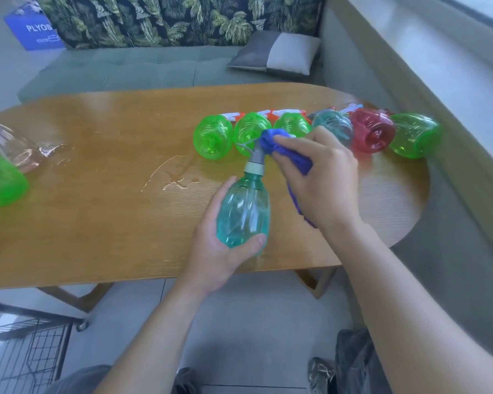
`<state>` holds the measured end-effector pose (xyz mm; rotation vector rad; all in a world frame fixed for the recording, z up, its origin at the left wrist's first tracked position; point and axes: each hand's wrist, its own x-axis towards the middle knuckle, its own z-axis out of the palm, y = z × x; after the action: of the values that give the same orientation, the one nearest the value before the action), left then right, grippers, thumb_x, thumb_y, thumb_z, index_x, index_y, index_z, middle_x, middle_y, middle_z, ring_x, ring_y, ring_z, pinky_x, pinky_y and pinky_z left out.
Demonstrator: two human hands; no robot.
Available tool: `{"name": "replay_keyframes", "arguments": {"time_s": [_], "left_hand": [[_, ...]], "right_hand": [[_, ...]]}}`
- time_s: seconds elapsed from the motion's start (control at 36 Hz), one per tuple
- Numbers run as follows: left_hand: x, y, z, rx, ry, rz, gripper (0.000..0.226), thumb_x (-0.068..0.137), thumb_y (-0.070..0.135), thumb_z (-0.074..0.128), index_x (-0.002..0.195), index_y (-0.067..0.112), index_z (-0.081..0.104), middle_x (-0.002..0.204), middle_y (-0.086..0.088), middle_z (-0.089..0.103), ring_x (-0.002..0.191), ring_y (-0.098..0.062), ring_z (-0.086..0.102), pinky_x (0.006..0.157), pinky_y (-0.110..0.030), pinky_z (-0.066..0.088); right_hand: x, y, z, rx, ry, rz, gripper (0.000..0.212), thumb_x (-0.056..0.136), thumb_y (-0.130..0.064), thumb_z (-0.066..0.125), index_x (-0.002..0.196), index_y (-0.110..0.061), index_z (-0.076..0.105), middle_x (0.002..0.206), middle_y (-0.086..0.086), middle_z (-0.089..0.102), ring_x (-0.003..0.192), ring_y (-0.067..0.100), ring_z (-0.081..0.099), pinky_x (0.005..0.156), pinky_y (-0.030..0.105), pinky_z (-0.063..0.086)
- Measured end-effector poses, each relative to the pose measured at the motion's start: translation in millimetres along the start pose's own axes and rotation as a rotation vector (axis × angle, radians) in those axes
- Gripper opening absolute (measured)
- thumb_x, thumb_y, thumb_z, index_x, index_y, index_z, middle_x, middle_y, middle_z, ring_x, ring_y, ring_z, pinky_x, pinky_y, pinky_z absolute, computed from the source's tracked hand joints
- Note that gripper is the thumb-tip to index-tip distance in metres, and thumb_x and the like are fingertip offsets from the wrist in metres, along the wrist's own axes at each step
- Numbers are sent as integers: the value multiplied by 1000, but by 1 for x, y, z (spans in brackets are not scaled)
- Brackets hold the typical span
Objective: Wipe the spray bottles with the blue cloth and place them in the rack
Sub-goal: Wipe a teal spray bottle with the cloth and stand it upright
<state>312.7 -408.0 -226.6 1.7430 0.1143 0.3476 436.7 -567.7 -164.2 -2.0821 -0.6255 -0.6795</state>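
Note:
My left hand (217, 251) grips the base of a teal spray bottle (244, 211) held above the wooden table (97, 211), nozzle pointing away from me. My right hand (322, 180) holds the blue cloth (285, 152) bunched around the bottle's grey spray head (256, 155). Several more bottles lie in a row behind: three green ones (211, 137), a teal one (333, 126), a red one (372, 132) and another green one (414, 136). A black wire rack (26, 345) stands on the floor at lower left.
At the table's left edge lie a green bottle (0, 183) and a clear pinkish one (17, 149). Streaks of liquid (171, 174) mark the tabletop. A green bench with a grey cushion (279, 52) sits behind the table, and a wall ledge runs along the right.

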Motion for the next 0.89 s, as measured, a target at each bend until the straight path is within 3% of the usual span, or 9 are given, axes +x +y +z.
{"name": "replay_keyframes", "arguments": {"time_s": [0.06,0.19,0.36,0.47,0.56,0.67,0.75,0.81,0.89], "left_hand": [[0,0,0,-4,-2,2,99,76,28,91,161,35,42,154,6,59,142,-21,58,119,-50,49],[0,-1,-1,-30,34,-3,99,77,24,90,163,24,41,155,5,59,145,-20,56,122,-50,46],[-1,-2,-1,7,-2,10,97,78,19,90,161,36,42,154,11,58,144,-19,56,120,-48,48],[0,-1,1,0,12,16,97,77,22,90,160,38,43,153,11,60,142,-18,58,118,-43,50],[1,0,1,-35,16,13,95,78,17,89,159,36,44,149,10,63,138,-17,62,114,-35,52],[2,1,-1,-89,33,-8,95,74,34,88,158,36,45,147,14,64,137,-14,62,111,-30,52],[3,2,-2,-79,40,-10,95,76,33,89,160,35,44,150,13,62,140,-13,59,113,-30,51],[2,2,-2,-71,31,-8,95,76,33,89,159,36,44,150,15,61,141,-13,59,115,-33,50],[1,1,-2,-61,22,-5,94,75,35,89,159,37,45,152,12,60,142,-17,58,119,-45,48]], "right_hand": [[1,1,0,8,-4,14,25,92,-37,76,116,-27,80,88,-7,60,76,11,59,69,40,53],[-7,-13,8,132,-219,-118,23,93,-34,76,115,-28,81,90,-6,60,80,11,61,71,39,54],[-1,0,2,20,15,25,25,93,-36,75,116,-28,80,88,-4,60,76,11,58,70,40,53],[0,5,1,18,14,44,25,93,-35,75,117,-27,80,90,-4,61,77,13,59,70,42,53],[-3,7,1,15,-37,23,26,93,-34,77,118,-28,79,88,-5,60,76,12,58,68,40,53],[-8,16,-8,-58,-173,7,24,92,-37,77,116,-33,80,88,-7,59,76,16,59,67,42,54],[-11,22,-20,-127,-304,7,21,93,-40,77,113,-37,80,86,-8,59,78,21,62,69,41,54],[-11,25,-27,-144,-342,21,20,92,-41,77,112,-38,80,85,-12,56,80,21,63,71,40,54],[-8,23,-29,-30,-239,39,20,93,-37,77,112,-34,80,86,-16,58,83,14,63,77,41,54]]}}
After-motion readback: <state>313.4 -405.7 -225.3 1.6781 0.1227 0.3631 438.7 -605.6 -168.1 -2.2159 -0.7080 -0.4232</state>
